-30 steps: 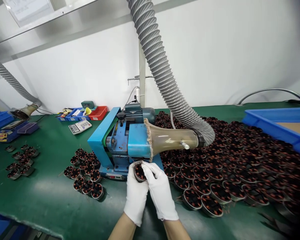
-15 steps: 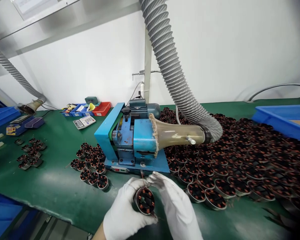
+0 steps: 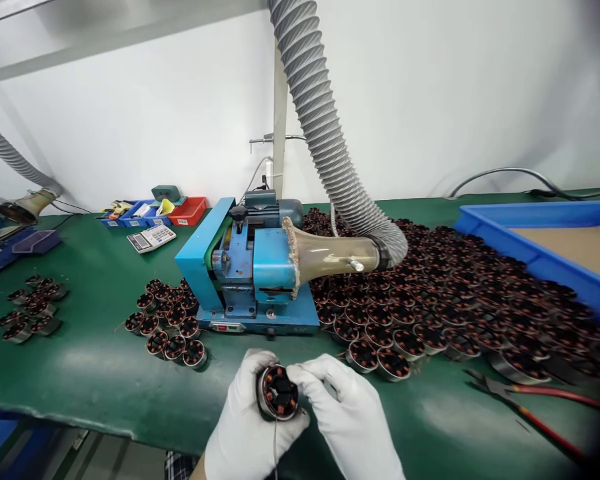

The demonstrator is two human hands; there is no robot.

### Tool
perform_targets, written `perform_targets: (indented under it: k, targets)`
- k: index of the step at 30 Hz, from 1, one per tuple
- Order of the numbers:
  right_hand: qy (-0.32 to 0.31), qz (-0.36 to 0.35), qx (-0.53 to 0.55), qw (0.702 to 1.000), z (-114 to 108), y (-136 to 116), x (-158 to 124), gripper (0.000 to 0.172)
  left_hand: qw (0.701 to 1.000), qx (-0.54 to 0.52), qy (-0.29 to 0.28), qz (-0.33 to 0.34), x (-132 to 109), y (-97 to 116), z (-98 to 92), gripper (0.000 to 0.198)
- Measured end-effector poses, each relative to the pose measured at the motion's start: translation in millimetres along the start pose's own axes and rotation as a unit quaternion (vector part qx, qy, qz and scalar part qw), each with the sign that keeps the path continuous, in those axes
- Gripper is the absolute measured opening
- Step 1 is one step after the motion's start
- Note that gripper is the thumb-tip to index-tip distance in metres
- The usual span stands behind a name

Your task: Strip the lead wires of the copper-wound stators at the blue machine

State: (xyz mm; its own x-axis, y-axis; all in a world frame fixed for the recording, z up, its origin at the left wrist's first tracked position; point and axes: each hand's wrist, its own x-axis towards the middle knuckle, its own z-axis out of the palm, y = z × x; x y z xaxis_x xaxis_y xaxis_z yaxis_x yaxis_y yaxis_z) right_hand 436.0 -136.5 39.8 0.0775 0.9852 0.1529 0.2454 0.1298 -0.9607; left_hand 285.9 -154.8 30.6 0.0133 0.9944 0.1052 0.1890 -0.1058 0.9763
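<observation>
My left hand (image 3: pixel 243 423), in a white glove, is wrapped around a motor stator (image 3: pixel 279 392), a round metal ring with dark slots and copper windings, its open face tilted up toward me. A thin lead wire (image 3: pixel 275 443) hangs down from it over the glove. At the stator's right rim, the thumb and forefinger of my gloved right hand (image 3: pixel 347 410) are pinched together; what lies between them is too small to make out. Both hands are above the bench's front part, just before the blue belt grinding machine (image 3: pixel 275 263).
Many stators (image 3: pixel 395 320) crowd the bench right of the machine; smaller groups (image 3: pixel 173 320) stand left. Red-handled cutting pliers (image 3: pixel 513 390) lie at right front. A blue tray (image 3: pixel 545 257), a ribbed hose (image 3: pixel 325 120), a calculator (image 3: pixel 151 238) and small bins (image 3: pixel 187 211) are farther back.
The stator has turned in my left hand, so its wire now hangs toward me instead of away. My right hand's outstretched fingers have bent into a pinch at its rim. The view has shifted right.
</observation>
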Motion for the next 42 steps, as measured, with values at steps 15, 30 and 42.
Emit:
perform_targets:
  k: [15,30,42]
  targets:
    - [-0.105,0.111,0.310,0.938,11.6,-1.4,8.7,0.041,0.997,-0.077,0.027,-0.009,-0.2,9.3,12.0,0.049]
    - [0.012,0.067,0.288,0.955,10.7,16.3,42.4,0.020,1.000,-0.022,0.011,0.019,20.6,-19.3,14.7,0.053]
    - [0.042,0.065,0.212,0.974,50.2,26.6,74.6,0.021,0.985,-0.120,0.105,-0.059,82.1,-29.9,43.6,0.041]
